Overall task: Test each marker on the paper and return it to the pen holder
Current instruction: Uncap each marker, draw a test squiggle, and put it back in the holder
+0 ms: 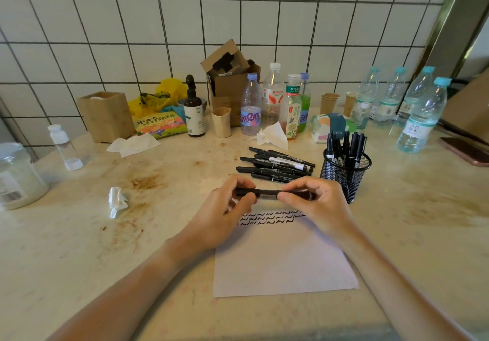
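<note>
- Head view: the left hand and the right hand each pinch one end of a single black marker, held level just above the far edge of the paper.
- The marker's long axis runs left to right between the hands, across the person's front; whether the cap is coming off or going back on cannot be told.
- The pen holder, a black mesh cup with markers standing in it, sits just beyond and to the right of the right hand, so that hand is the nearer one for a return.
- A loose pile of markers lies flat just beyond both hands, long axes also roughly left to right.
- Rows of short black squiggles cross the paper's top edge, directly under the hands.
- Readable writing: "Watsons" on a clear bottle, partly seen letters "nten" on another bottle, "TISSUE" on a tissue pack beyond the holder; the marker print is too small to read.
</note>
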